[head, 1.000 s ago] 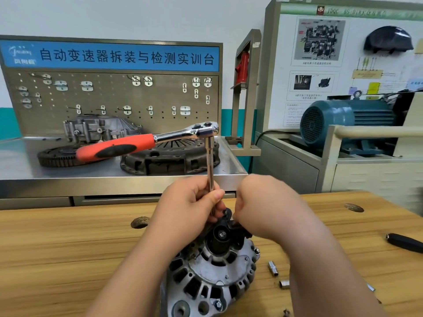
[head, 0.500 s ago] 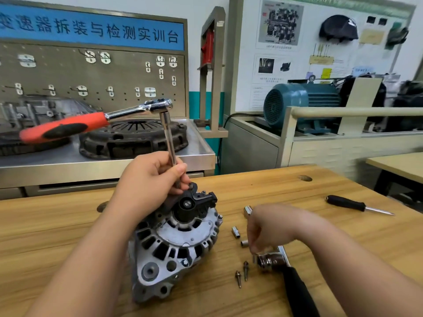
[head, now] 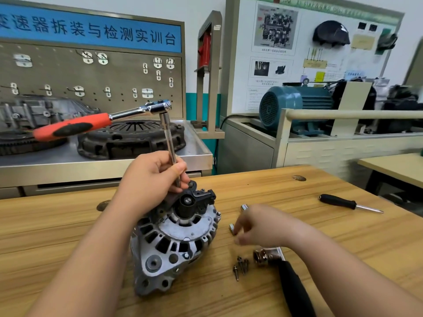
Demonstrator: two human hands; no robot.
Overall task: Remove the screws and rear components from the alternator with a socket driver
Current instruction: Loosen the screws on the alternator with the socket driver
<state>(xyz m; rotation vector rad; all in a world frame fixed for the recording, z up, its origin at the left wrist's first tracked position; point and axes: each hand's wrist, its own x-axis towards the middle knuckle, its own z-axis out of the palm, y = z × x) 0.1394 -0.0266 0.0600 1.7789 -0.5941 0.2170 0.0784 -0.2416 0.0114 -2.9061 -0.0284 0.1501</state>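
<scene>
on the wooden table, the alternator lies rear-up – several screws already out beside it, the black rear component not yet off. left hand grips the socket driver by its shaft; right hand hovers over loose sockets – grasp unclear.

An automotive training workshop: tool pegboard, clutch parts on a steel bench, wall teaching diagrams.
</scene>
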